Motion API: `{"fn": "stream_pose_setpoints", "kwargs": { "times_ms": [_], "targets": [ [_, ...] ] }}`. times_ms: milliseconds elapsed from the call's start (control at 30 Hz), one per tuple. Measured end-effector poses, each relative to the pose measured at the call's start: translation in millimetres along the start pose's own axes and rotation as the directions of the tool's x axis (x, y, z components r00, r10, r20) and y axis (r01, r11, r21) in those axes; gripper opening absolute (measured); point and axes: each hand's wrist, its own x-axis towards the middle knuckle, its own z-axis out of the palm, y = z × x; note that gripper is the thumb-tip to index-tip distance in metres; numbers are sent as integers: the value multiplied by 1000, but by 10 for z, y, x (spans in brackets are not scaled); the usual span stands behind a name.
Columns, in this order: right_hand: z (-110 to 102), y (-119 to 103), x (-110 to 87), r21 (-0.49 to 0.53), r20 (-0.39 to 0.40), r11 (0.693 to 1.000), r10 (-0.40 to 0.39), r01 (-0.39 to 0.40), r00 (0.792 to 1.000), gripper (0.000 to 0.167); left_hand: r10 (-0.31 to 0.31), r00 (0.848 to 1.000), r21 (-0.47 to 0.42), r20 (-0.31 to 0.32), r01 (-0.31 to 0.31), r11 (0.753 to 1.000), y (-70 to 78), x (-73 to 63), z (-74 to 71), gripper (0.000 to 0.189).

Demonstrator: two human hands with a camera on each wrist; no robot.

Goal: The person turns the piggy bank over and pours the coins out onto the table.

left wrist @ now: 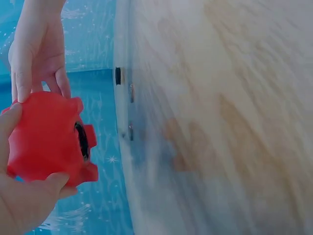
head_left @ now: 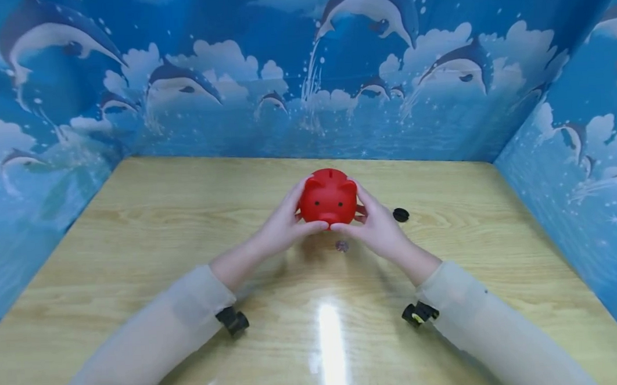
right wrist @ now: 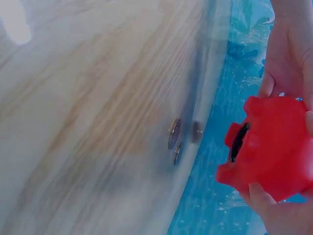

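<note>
A red piggy bank (head_left: 328, 198) is held up off the table between both hands, its snout toward me and its coin slot on top. My left hand (head_left: 294, 213) grips one side, thumb at the front beneath the snout. On the other side my right hand (head_left: 370, 218) grips it the same way, the thumbs nearly meeting. In the right wrist view a dark round hole (right wrist: 238, 142) shows in the bank's underside, between its stubby feet. A coin (head_left: 342, 246) lies on the table just below the bank. Right of the right hand lies a black plug (head_left: 401, 215).
In the right wrist view, coins (right wrist: 174, 133) appear edge-on along the tabletop. The wood-grain table (head_left: 183, 199) is glossy, with a bright reflection near me. Dolphin-printed blue curtains (head_left: 304, 117) border its back and sides.
</note>
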Motion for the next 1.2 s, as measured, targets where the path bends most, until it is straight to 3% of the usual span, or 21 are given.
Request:
{"fn": "stream_pose_setpoints", "kwargs": {
  "times_ms": [67,167,233,300,400,467,533,633,700,867,967,1000,1067,1133,1200],
  "targets": [
    [-6,-20,-14,-42,-43,995,-87,85,995,91,84,996,20,-14,-83,996,29,-2,-10,88],
    [-24,-80,-27,-107,-111,968,-238,227,965,93,222,974,80,-50,-217,973,111,-9,-34,89],
    [-38,-111,-16,-123,-128,953,-292,277,948,94,272,960,112,-66,-264,958,164,-4,-51,88],
    [-44,-111,-2,-88,-113,965,-255,246,960,93,247,967,127,-61,-238,963,181,5,-58,88],
    [-35,-57,13,-4,-45,995,-99,98,994,89,124,992,94,-27,-121,988,145,13,-43,86],
    [-22,-20,5,23,-12,1000,-18,18,1000,88,62,998,69,-9,-61,996,107,9,-25,85],
    [-11,-4,-11,7,-18,999,-36,36,999,89,63,998,62,-3,-63,996,86,-10,-13,86],
    [-8,-14,-30,-49,-64,989,-144,141,988,89,141,990,59,-12,-140,988,68,-16,-11,88],
    [-8,-18,-27,-62,-77,985,-167,162,983,89,160,987,41,-13,-160,986,49,-8,-10,88],
    [-4,11,-9,15,4,1000,-13,13,1000,87,35,999,-30,19,-35,999,0,0,2,86],
    [3,26,-10,15,12,1000,-3,2,1000,88,23,1000,-36,20,-22,999,-9,-12,5,86],
    [5,28,-13,4,-1,1000,-28,28,1000,89,34,999,-31,15,-34,999,-6,-17,4,86],
    [4,21,-29,-47,-44,990,-136,134,990,90,116,993,19,-3,-116,993,12,-33,-3,87],
    [-4,3,-45,-118,-94,956,-281,269,955,92,230,973,88,-21,-228,970,43,-44,-14,88],
    [-16,-27,-39,-149,-124,932,-348,329,929,92,295,955,119,-44,-288,950,74,-32,-23,88]
  ]
}}
